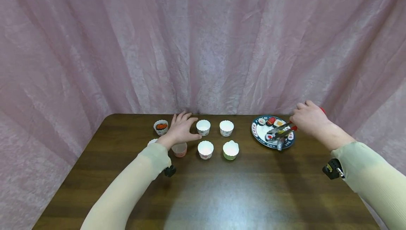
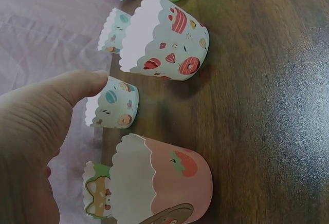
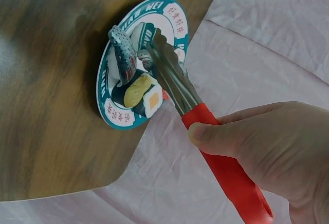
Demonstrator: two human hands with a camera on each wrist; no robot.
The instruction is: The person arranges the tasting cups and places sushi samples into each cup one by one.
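Note:
My right hand [image 1: 309, 117] grips red-handled metal tongs [image 3: 172, 75] at the right of the table. The tongs' tips reach down among toy sushi pieces on a round plate [image 1: 256, 140] with a dark teal lettered rim. Whether a piece is pinched between the tips, I cannot tell. A yellow-topped piece [image 3: 138, 91] and a speckled silver one [image 3: 122, 54] lie on the plate. With fingers spread and holding nothing, my left hand [image 1: 180, 130] hovers among paper cups, near a pink cup [image 2: 177, 175] and a white patterned cup [image 1: 203, 127].
More paper cups stand in two rows: a white one [image 1: 226, 127], another white one [image 1: 205, 149] and a green one [image 1: 231, 149]. A cup at far left contains an orange-topped sushi piece [image 1: 161, 126]. A pink curtain [image 1: 203, 46] hangs behind the wooden table [image 1: 203, 194].

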